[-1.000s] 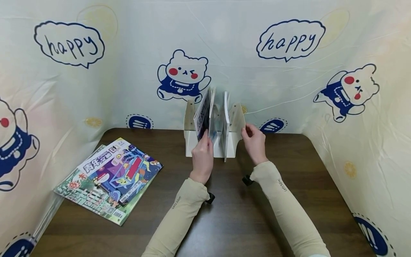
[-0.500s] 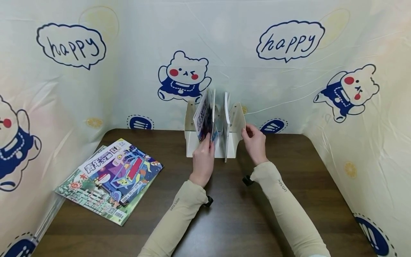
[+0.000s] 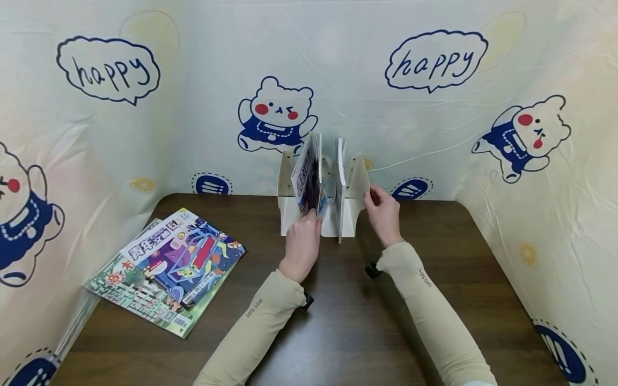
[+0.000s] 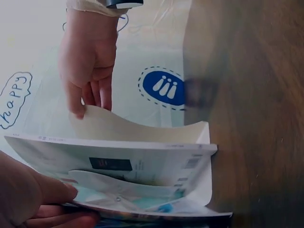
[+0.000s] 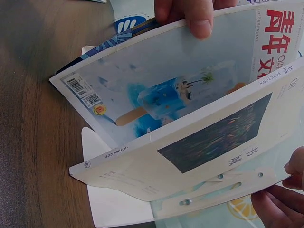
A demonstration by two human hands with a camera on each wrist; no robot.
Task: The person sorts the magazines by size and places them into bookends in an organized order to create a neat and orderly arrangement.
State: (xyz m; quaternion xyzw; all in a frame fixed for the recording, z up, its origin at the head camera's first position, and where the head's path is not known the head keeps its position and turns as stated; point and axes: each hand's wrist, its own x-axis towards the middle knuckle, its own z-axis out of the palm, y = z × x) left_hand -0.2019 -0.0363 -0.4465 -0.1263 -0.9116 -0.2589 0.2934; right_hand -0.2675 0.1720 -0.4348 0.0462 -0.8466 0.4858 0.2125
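Observation:
In the head view, a white bookrack [image 3: 289, 214] stands at the back of the table. My left hand [image 3: 301, 246] pinches the front edge of the magazines [image 3: 305, 179] standing in its left part. The right wrist view shows an ice pop on a magazine cover [image 5: 156, 102], with my left thumb [image 5: 199, 23] over its edge. My right hand [image 3: 383, 217] pinches the rack's right end panel [image 3: 356, 179] between thumb and fingers. Between the two hands stands a pale book [image 5: 213, 137] with a dark picture on its cover, upright in the rack and touched by neither hand.
Two magazines lie overlapping at the table's left, a colourful purple-blue one [image 3: 193, 257] on top of a green one [image 3: 130, 295]. A printed curtain [image 3: 207, 107] hangs close behind the rack and along both sides of the brown table [image 3: 367, 343].
My left hand has slid a little down and toward me along the edge of the magazines, which have tipped slightly. The right hand keeps its hold on the end panel.

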